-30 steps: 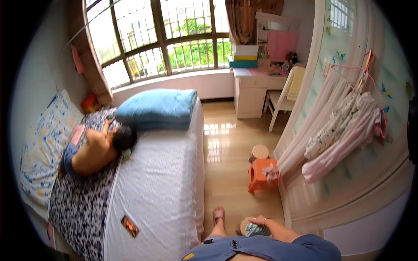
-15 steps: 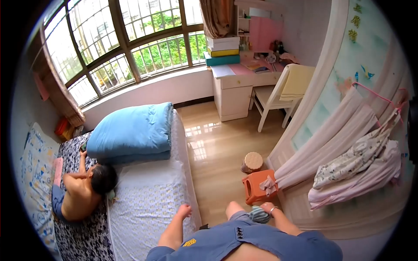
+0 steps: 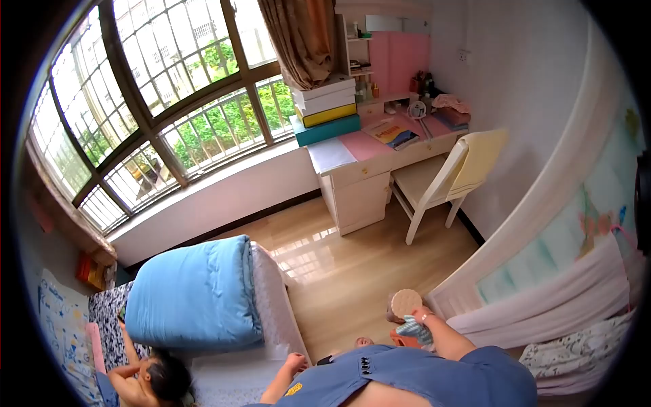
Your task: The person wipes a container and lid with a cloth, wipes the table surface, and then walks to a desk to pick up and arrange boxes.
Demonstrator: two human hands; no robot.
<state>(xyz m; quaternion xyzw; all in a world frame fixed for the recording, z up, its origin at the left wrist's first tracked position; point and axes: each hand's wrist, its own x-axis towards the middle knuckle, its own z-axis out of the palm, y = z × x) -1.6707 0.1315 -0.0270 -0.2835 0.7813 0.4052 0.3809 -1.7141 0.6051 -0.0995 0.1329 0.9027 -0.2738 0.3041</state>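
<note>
In my right hand [image 3: 422, 315] is a green-and-white checked cloth [image 3: 412, 330], gripped in closed fingers and hanging down. It hangs beside a round stool [image 3: 406, 303] with a pale woven-looking top. Part of an orange plastic stool [image 3: 400, 338] shows behind the cloth; the rest is hidden by my arm and body. My left hand [image 3: 296, 363] hangs over the near edge of the bed [image 3: 274, 285], fingers curled, with nothing visible in it. A folded blue quilt [image 3: 193, 292] lies on the bed, ahead and to the left.
Another person [image 3: 159, 380] lies on the bed at lower left, holding a small device. Ahead stand a white desk [image 3: 359, 203] with boxes [image 3: 327, 112] and a magazine [image 3: 392, 133], and a white chair [image 3: 427, 193] draped with a yellow cloth. White curtains [image 3: 549, 305] hang at right.
My view has moved forward and tilted up, so the desk and chair appear nearer. My right hand has carried the checked cloth forward, towards the round stool. My left hand stays curled.
</note>
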